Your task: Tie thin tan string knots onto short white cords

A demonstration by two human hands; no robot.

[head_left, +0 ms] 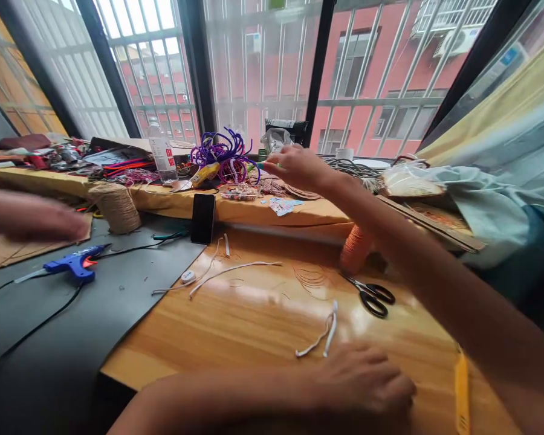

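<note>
My left hand [367, 380] rests low on the wooden table with its fingers curled under. Whether it holds anything is hidden. Just beyond it lie short white cord pieces [330, 335]. My right hand [297, 166] reaches up over the cluttered ledge, its fingertips pinched together. A small green bit shows at the tips, too small to name. Left of those fingertips sits a bundle of purple wire stems [222, 151]. Black-handled scissors [375, 299] lie under my right forearm, by an orange cord spool [356, 249].
Another person's blurred hand [31, 216] is at the left, above a blue glue gun [75, 263] on a grey mat [154, 266]. A twine spool [114, 208], a phone [202, 219] and a bottle [162, 154] stand along the ledge. A yellow cutter [462, 393] lies at right.
</note>
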